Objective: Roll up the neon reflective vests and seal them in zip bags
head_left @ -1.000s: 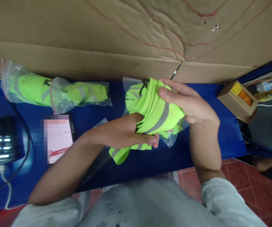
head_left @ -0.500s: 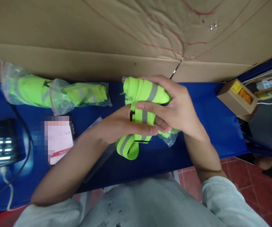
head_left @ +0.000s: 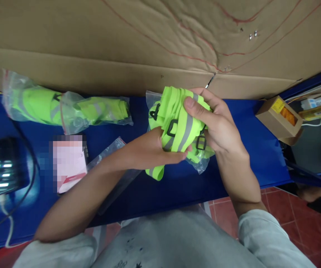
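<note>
Both hands are wrapped round a folded bundle of neon-yellow reflective straps (head_left: 181, 126) with grey stripes and black plastic buckles. My right hand (head_left: 219, 121) grips it from the right, thumb lying across the top. From below and the left, my left hand (head_left: 152, 150) closes on its lower part; some of its fingers are hidden behind the straps. A short strap loop (head_left: 155, 172) hangs under the bundle. Behind it on the blue table lies another yellow strap bundle in a clear plastic bag (head_left: 201, 163), partly covered by the held one.
Two clear bags of yellow straps (head_left: 37, 104) lie at the back left. A flat clear bag (head_left: 113, 186) rests under my left forearm. Left of that are a pink printed card (head_left: 71, 160) and a glossy black device (head_left: 2, 167) with cables. An open cardboard box (head_left: 279, 119) stands at the right.
The bundle has turned in my hands, so more buckles and layered folds show. My right thumb has moved up onto its top. The hanging loop now shows less.
</note>
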The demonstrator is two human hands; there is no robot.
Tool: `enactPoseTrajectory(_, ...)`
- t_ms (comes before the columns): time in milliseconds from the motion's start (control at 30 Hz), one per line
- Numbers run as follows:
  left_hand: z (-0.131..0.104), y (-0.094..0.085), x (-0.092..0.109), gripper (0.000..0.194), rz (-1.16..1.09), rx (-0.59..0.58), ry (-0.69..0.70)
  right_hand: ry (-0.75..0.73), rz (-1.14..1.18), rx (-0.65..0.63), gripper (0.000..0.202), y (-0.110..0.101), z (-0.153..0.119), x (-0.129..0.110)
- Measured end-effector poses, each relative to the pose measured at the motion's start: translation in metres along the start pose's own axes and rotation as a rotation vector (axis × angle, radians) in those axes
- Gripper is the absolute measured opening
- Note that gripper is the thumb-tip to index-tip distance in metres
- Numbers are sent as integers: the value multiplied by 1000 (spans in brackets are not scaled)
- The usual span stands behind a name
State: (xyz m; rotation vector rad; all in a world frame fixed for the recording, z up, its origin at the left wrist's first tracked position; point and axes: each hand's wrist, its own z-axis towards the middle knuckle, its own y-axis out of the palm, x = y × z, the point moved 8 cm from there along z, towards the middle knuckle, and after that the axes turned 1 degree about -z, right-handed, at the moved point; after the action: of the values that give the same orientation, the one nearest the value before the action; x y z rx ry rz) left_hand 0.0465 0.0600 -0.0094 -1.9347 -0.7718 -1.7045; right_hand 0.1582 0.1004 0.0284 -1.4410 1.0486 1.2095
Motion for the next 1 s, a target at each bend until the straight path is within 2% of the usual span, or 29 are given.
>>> enactPoseTrajectory(67, 1, -7, -2, 22, 103, 69, 12, 8, 66, -24, 32, 1, 3, 6)
enactPoseTrajectory(167, -1, -10, 3, 21, 181, 85, 50, -18, 93, -101, 29, 7, 4, 3)
enactPoseTrajectory(233, -4, -8, 11, 18, 183, 57, 78, -185, -14, -1, 28, -1, 0, -16)
enactPoseTrajectory(300, -8, -6, 16, 18, 166, 21, 80, -368, -216, 77, 19, -6, -8, -39)
enactPoseTrajectory(333, -10, -6, 18, 19, 161, 19, 77, -429, -319, 48, 13, -2, -12, -47)
enactPoseTrajectory(367, -12, -8, 20, 21, 160, 28, 73, -462, -409, -33, 14, 5, -15, -51)
enactPoseTrajectory(400, -14, -10, 21, 23, 161, 47, 73, -476, -484, -136, 21, 13, -18, -51)
enactPoseTrajectory(467, -18, -14, 21, 28, 150, 77, 60, -499, -579, -283, 49, 25, -23, -47)
enactPoseTrajectory(533, -20, -14, 19, 29, 84, 59, 32, -499, -596, -315, 72, 29, -22, -42)
enactPoseTrajectory(567, -20, -12, 18, 28, 26, 38, 25, -496, -582, -298, 72, 29, -20, -40)
enactPoseTrajectory(700, -12, -1, 14, 28, -349, -28, -8, -459, -537, -160, 49, 22, -12, -36)
enactPoseTrajectory(800, -4, 7, 7, 35, -538, -41, -61, -458, -526, -39, 46, 12, -15, -44)
enactPoseTrajectory(900, 1, 16, 2, 31, -513, -49, -85, -458, -475, 69, 45, 3, -23, -51)
enactPoseTrajectory(1000, 4, 10, -5, 26, -295, 67, -78, -342, -419, 98, 35, -1, -24, -45)
